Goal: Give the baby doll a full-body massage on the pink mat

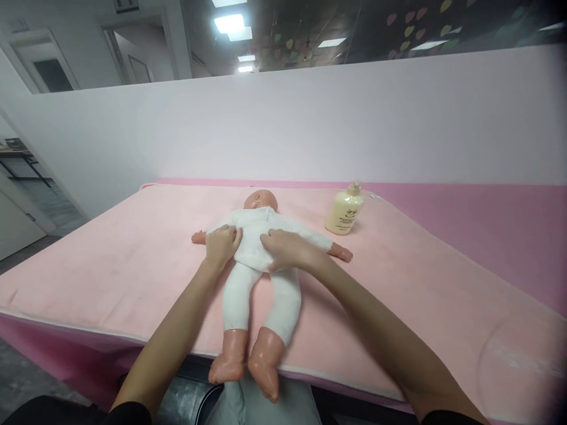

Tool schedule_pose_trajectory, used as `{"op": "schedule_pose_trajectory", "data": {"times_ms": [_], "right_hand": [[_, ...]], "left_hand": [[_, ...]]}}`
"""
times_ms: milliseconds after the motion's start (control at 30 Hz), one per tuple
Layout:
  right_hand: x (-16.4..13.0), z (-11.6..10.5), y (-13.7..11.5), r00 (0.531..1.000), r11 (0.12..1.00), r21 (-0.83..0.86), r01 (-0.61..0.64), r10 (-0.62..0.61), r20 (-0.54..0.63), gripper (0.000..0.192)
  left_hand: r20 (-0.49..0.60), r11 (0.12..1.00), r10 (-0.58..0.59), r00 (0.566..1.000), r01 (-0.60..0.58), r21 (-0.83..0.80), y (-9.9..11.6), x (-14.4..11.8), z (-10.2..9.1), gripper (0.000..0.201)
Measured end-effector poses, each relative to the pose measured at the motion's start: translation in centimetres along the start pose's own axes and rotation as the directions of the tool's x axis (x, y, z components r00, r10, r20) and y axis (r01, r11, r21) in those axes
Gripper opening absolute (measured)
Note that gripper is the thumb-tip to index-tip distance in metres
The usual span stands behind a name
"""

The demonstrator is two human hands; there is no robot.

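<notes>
Pink pad: a soft pink towel-like cover (110, 277) lies over the table, with a deeper pink sheet (487, 230) beneath it showing at the right and along the near edge.
Doll: a baby doll (257, 265) in a white top and white trousers lies on its back in the middle of the pad, head toward the white wall, 2 bare plastic feet hanging just over the near edge.
Doll's arms: both spread sideways, small bare hands resting on the pad.
Left hand: the left hand (221, 245) rests on the doll's side at the hem of the white top, fingers curled and bunching the cloth.
Right hand: the right hand (283, 249) lies palm down on the doll's waist, fingers pressed into the lower edge of the top; whether it truly pinches the cloth, I cannot tell.
Bottle: 1 cream-coloured pump bottle (344, 209) stands upright on the pad, near the doll's outstretched arm and apart from both hands.
Backdrop: a plain white partition wall (398, 118) runs behind the table.
</notes>
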State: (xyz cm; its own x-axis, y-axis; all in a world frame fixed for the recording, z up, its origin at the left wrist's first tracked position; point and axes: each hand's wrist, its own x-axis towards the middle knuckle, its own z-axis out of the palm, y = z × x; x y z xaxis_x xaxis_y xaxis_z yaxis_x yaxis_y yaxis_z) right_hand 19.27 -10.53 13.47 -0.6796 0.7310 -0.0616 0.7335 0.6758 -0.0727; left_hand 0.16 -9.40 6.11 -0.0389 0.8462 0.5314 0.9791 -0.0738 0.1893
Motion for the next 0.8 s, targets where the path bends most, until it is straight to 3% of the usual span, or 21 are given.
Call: {"op": "schedule_pose_trajectory", "data": {"times_ms": [67,133,233,367,467,567,667,733,800], "right_hand": [[0.5,0.9,-0.4,0.999,0.998,-0.037,0.044,-0.045,-0.023,0.011],[1.0,1.0,-0.2,0.989,0.990,-0.029,0.141,-0.142,-0.043,0.014],[1.1,0.4,0.7,0.976,0.974,0.085,0.211,-0.207,-0.062,0.018],[0.7,-0.6,2.8,0.987,0.945,0.290,0.149,-0.161,0.018,0.004],[0.3,-1.3,4.5,0.980,0.882,0.455,0.123,-0.181,0.085,0.022],[-0.4,-2.1,5.6,0.996,0.848,0.523,0.083,-0.061,-0.060,0.030],[-0.9,-2.5,5.8,0.963,0.855,0.516,0.051,0.095,-0.254,0.021],[-0.7,-2.0,5.3,0.956,0.878,0.476,0.050,0.096,-0.279,0.019],[0.1,-0.8,4.6,0.973,0.925,0.380,0.018,0.070,-0.218,0.020]], "left_hand": [[-0.055,0.997,0.034,0.998,-0.038,-0.064,0.9,0.3,-0.7,0.042],[-0.040,0.975,0.104,0.994,-0.109,-0.192,2.1,0.9,-1.3,0.035],[0.134,0.910,0.245,0.960,-0.180,-0.373,3.5,1.9,-2.2,0.030],[0.419,0.881,0.288,0.861,-0.066,-0.469,3.3,2.4,-3.4,0.023],[0.484,0.845,0.316,0.816,-0.010,-0.535,2.2,2.1,-3.3,0.031],[0.427,0.863,0.301,0.853,-0.053,-0.503,2.0,1.8,-2.3,0.028],[0.342,0.899,0.286,0.895,-0.127,-0.420,2.6,1.7,-1.3,0.020],[0.317,0.899,0.298,0.900,-0.153,-0.410,2.9,1.6,-1.1,0.019],[0.314,0.901,0.304,0.899,-0.164,-0.401,2.8,1.5,-1.2,0.018]]}}
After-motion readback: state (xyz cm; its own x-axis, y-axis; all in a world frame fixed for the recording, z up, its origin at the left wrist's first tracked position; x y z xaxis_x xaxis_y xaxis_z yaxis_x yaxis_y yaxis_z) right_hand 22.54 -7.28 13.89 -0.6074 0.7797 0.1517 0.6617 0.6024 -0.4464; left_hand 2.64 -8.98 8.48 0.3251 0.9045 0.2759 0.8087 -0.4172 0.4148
